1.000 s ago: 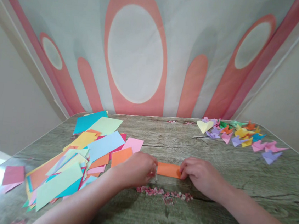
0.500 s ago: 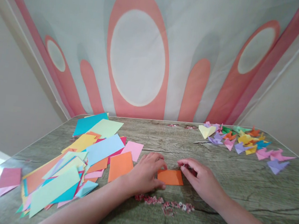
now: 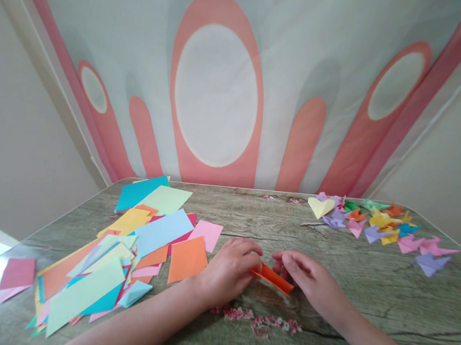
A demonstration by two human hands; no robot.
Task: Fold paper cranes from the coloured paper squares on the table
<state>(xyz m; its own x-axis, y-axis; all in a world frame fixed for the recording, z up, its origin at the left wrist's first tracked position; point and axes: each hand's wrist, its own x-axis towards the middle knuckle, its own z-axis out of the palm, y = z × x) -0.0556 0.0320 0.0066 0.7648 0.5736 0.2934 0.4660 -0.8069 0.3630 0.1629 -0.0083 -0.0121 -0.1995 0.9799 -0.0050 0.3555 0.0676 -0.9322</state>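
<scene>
At five o'clock, the folded orange paper (image 3: 274,280) is held by the left hand (image 3: 232,270), its ten-o'clock end hidden; whether it is touched by the half-curled right hand (image 3: 306,276) cannot be told. Both forearms (image 3: 141,319) are cut off.

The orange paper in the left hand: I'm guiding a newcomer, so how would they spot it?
On the table, go right from the paper pile to the left hand. The folded orange paper juts from it toward the right hand, narrow and held, unlike the flat orange sheet nearby.
</scene>
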